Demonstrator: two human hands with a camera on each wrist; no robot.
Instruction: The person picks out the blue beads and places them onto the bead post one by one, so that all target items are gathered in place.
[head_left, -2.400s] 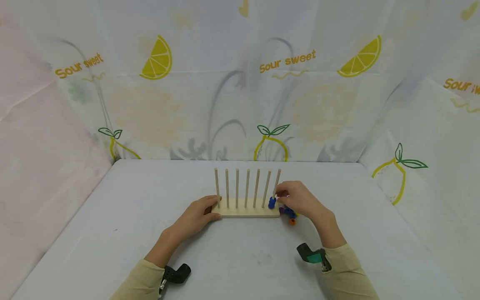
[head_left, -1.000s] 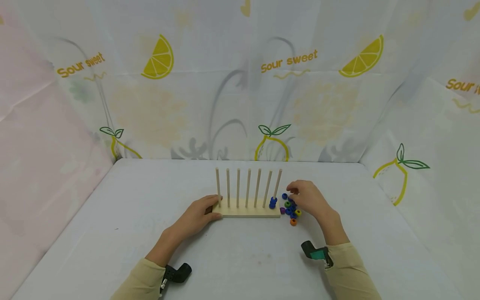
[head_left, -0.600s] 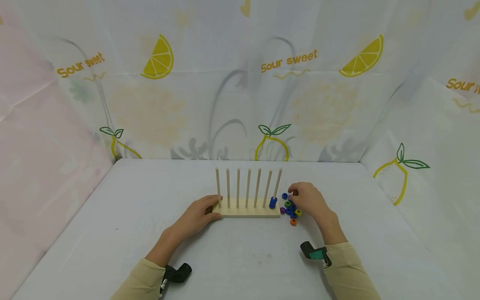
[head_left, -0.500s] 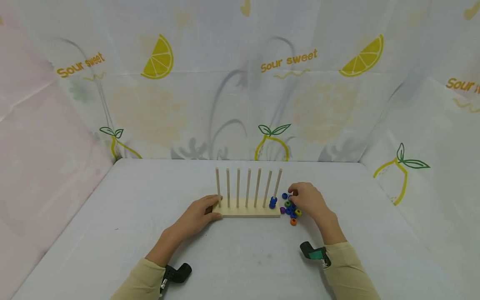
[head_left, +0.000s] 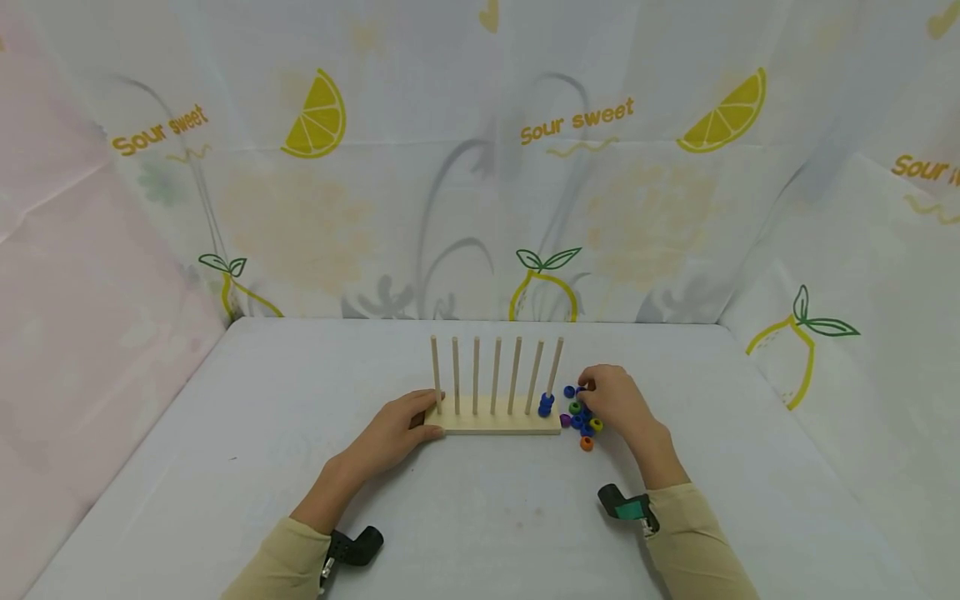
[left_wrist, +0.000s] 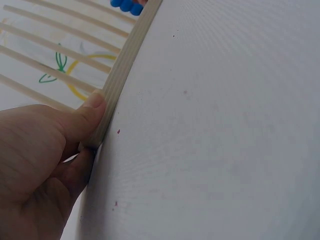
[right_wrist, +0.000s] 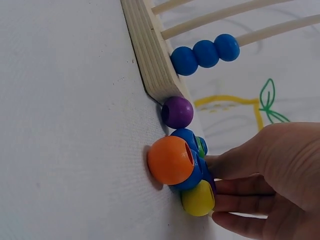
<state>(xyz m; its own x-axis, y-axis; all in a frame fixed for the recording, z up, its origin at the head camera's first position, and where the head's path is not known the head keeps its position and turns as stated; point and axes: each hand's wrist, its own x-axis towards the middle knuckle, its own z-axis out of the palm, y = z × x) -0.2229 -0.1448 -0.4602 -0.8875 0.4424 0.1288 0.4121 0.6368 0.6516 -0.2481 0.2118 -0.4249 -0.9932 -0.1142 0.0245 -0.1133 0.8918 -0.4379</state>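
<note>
A pale wooden peg board (head_left: 495, 423) with several upright pegs stands mid-table. My left hand (head_left: 393, 429) grips its left end, with the thumb (left_wrist: 94, 100) along the front edge in the left wrist view. Three blue beads (right_wrist: 205, 53) are stacked on the rightmost peg. To the right of the board my right hand (head_left: 615, 402) pinches a blue bead (head_left: 580, 390) at the back of a pile of loose beads. In the right wrist view its fingertips are partly hidden behind an orange bead (right_wrist: 171, 160), a yellow bead (right_wrist: 198, 199) and blue ones.
A purple bead (right_wrist: 177, 112) lies right by the board's right end. One green bead (head_left: 575, 408) sits among the blue ones, and another blue bead (head_left: 569, 392) lies behind. White cloth (head_left: 480, 517) covers the table; a lemon-printed curtain (head_left: 420, 208) hangs behind.
My right hand has moved from the rightmost peg to the loose beads on the right, and a blue bead shifts slightly with its fingertips. The left hand stays on the board.
</note>
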